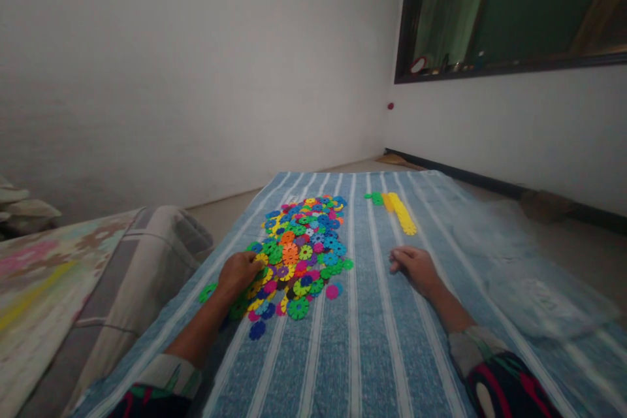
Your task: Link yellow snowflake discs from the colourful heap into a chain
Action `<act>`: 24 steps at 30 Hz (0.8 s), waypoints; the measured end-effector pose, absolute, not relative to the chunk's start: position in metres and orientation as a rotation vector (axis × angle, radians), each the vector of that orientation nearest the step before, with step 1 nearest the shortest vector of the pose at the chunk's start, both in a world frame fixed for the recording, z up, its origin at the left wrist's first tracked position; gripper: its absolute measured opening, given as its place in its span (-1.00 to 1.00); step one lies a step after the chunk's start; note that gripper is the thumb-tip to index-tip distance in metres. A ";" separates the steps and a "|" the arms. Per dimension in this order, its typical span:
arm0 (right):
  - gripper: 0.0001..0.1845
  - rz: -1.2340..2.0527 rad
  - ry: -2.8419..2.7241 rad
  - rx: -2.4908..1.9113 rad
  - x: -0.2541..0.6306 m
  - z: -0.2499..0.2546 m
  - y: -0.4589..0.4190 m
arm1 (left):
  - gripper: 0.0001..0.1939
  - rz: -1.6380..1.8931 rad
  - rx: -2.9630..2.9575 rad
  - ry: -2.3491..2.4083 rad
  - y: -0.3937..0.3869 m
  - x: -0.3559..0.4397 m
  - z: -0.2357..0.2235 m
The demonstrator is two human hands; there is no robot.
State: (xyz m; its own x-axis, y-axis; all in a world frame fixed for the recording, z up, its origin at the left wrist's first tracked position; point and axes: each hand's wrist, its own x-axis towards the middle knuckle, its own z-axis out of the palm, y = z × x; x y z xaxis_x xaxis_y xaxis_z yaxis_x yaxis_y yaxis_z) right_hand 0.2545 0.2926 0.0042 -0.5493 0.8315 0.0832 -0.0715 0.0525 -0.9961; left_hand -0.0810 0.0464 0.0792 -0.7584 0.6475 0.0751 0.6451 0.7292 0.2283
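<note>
A heap of colourful notched plastic discs (290, 253), in blue, green, yellow, orange and pink, spreads over the striped cloth. At the heap's left edge is my left hand (239, 274), its fingers closed down among the discs; what they pinch, if anything, is hidden. To the right of the heap, my right hand (414, 266) rests over the cloth with fingers curled in and nothing showing between them. Beyond it lies a row of overlapping yellow discs (404, 219), with green discs (377, 198) beside its far end.
The blue-and-white striped cloth (333, 366) covers the table. Clear plastic bags (543, 294) lie along its right side. Left of the table stands a surface draped with floral and grey fabric (112, 274). Pale walls (220, 78) and a dark-framed window (519, 6) lie beyond.
</note>
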 end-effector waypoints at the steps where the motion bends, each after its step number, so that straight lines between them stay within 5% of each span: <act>1: -0.58 1.591 -1.611 -0.770 0.254 0.002 0.294 | -0.79 0.460 1.094 2.887 0.045 -0.081 0.080; 9: -0.70 1.540 -1.673 -0.792 0.250 0.006 0.290 | -0.73 1.023 1.288 2.485 0.056 -0.036 0.087; 24: -0.76 1.688 -1.846 -0.520 0.233 0.017 0.243 | -0.68 1.188 1.642 1.906 0.130 0.096 0.057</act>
